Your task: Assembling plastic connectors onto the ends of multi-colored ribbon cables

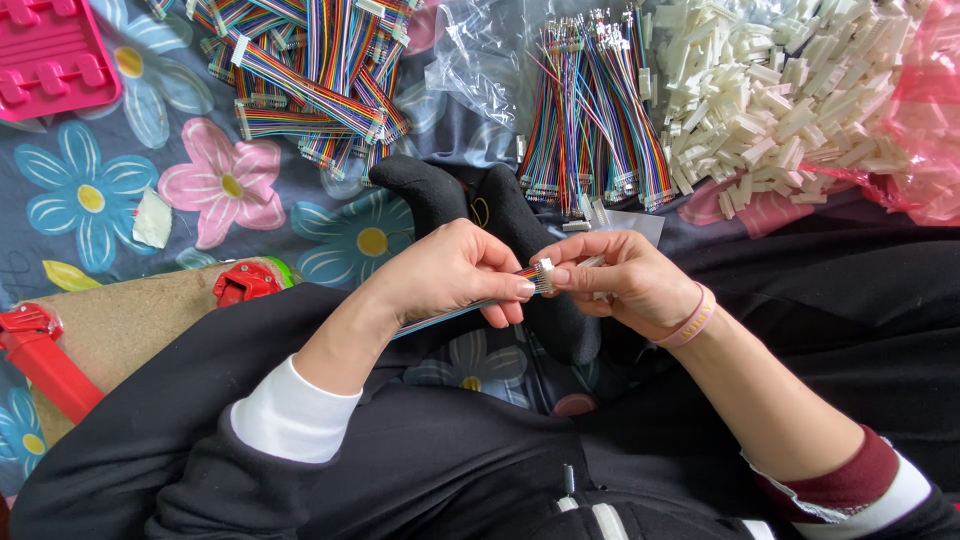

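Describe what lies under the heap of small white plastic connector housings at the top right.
The heap of small white plastic connector housings rests on crinkled clear plastic sheeting, with pink plastic film at its right edge. What lies beneath the middle of the heap is covered.

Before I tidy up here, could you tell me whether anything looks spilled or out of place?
The white plastic connectors lie in a loose heap spreading off their clear bag at top right. A small torn scrap lies alone on the flowered cloth.
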